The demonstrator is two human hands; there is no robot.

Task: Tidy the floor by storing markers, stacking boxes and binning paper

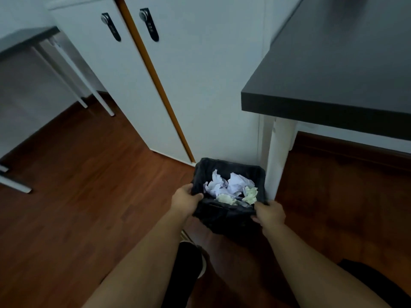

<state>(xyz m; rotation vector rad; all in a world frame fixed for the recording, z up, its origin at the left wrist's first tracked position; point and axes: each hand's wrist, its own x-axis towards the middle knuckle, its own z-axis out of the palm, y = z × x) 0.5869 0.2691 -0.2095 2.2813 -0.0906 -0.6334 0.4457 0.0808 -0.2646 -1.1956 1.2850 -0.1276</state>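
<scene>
A small bin [224,215] lined with a black bag stands on the wooden floor by a white table leg. Crumpled white paper [231,185] and some yellowish crumpled paper [250,194] lie inside it. My left hand [185,198] grips the bin's left rim, thumb over the edge. My right hand [269,213] grips its near right corner. No markers or boxes are in view.
A dark tabletop [333,85] on a white leg [278,156] overhangs at right. White cabinet doors [200,96] with black lock handles stand behind the bin. Another table with thin white legs [73,85] is at left. My foot [193,256] is below the bin.
</scene>
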